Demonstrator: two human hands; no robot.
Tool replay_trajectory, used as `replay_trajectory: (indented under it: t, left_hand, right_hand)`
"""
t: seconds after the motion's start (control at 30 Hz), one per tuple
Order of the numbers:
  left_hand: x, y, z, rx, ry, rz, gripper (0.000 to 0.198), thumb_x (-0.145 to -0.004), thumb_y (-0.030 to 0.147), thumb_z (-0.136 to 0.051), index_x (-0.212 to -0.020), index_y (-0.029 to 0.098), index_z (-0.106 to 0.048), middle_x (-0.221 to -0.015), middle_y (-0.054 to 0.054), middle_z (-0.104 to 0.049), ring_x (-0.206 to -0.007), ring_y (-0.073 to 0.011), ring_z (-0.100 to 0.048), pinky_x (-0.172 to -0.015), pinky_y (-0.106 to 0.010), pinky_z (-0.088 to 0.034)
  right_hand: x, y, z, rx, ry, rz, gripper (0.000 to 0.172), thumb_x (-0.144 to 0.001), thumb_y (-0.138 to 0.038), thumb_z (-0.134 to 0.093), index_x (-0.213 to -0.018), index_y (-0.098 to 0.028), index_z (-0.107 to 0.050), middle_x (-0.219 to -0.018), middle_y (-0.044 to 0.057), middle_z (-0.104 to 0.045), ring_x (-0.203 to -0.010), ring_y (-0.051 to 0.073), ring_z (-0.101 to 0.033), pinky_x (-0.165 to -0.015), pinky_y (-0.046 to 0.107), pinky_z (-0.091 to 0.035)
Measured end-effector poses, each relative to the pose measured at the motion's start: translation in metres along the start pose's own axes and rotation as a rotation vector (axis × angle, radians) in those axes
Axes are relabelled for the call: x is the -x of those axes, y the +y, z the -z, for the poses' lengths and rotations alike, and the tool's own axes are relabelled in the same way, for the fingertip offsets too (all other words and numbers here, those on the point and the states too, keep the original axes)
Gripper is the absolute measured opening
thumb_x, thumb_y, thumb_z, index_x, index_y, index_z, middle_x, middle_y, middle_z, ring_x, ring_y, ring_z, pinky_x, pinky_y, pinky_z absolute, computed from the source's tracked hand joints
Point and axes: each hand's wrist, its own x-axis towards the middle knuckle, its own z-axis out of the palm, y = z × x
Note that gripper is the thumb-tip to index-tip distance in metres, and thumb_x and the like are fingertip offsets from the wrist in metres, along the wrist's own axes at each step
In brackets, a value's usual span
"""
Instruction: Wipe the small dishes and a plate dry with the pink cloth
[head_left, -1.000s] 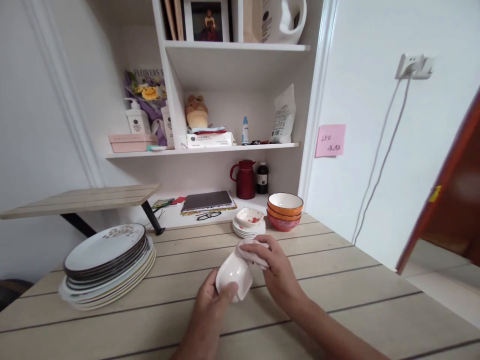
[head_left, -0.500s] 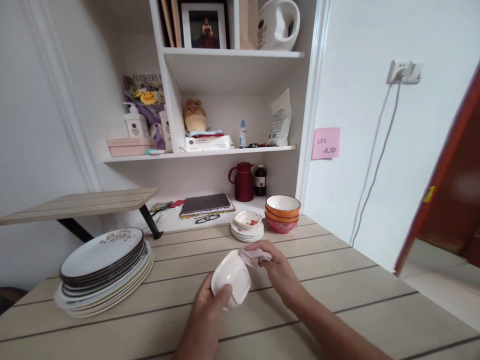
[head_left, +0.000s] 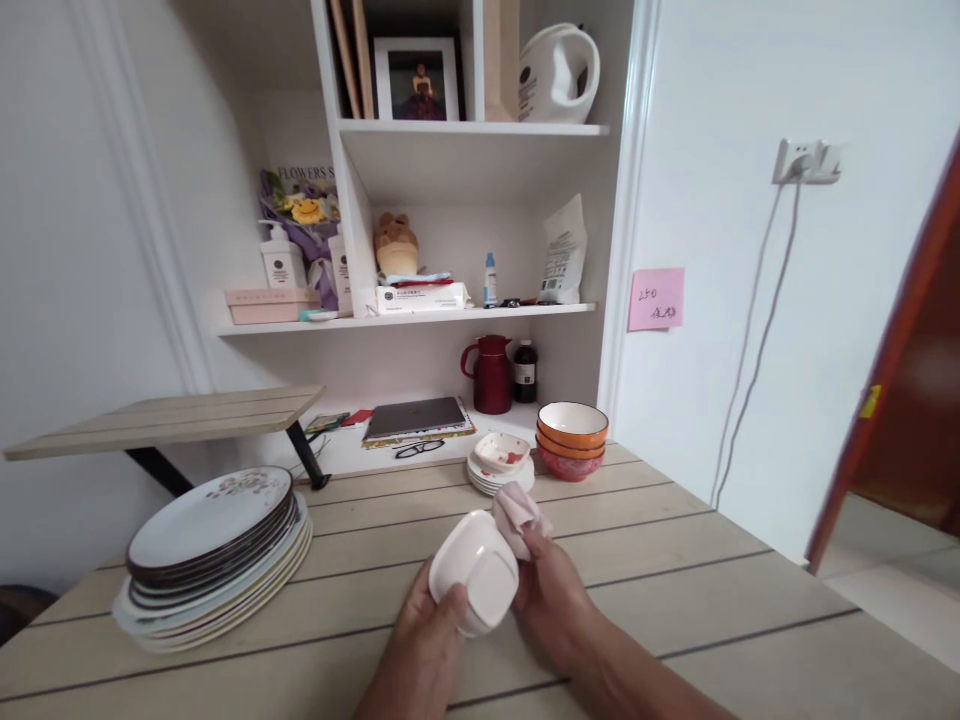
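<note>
Tilted above the table, a small white square bowl turns its underside with a raised square foot toward me. My left hand grips it, thumb on the outer wall and fingers hidden behind. At the bowl's right rim, my right hand is closed on a pale pink cloth; the thumb presses the cloth and the other fingers are mostly hidden. Just beyond the hands, a small patterned square bowl sits on a stack of small white plates.
Bowls in orange and red are stacked at the back right. A tall pile of large plates stands at the left, beside a raised wooden shelf. Behind lie glasses, a laptop and a red jug.
My right hand has turned and moved lower, with its fingers now behind the bowl's right side and the cloth bunched upward. The bowl has shifted slightly right, and the view has tilted up a little.
</note>
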Motion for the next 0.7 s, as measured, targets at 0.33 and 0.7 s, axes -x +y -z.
replay_trajectory:
  t: [0.33, 0.7]
  left_hand:
    - [0.010, -0.015, 0.000, -0.604, -0.097, 0.018, 0.039, -0.071, 0.025, -0.072, -0.109, 0.018, -0.066, -0.090, -0.005, -0.067, -0.079, -0.0188, -0.055, -0.072, -0.026, -0.044]
    - [0.009, 0.009, -0.005, -0.490, -0.214, 0.090, 0.039, -0.081, 0.043, -0.067, -0.109, 0.016, -0.067, -0.092, -0.007, -0.069, -0.084, -0.0199, -0.058, -0.079, -0.029, -0.043]
  right_hand:
    - [0.023, -0.052, -0.008, 0.777, -0.253, 0.746, 0.018, -0.084, -0.019, -0.045, -0.094, -0.022, -0.060, -0.086, 0.001, -0.064, -0.081, 0.019, -0.057, -0.074, 0.029, -0.046]
    - [0.021, -0.036, -0.010, 0.744, -0.250, 0.713, 0.020, -0.087, -0.017, -0.042, -0.099, -0.022, -0.058, -0.090, 0.002, -0.063, -0.091, 0.019, -0.058, -0.080, 0.030, -0.047]
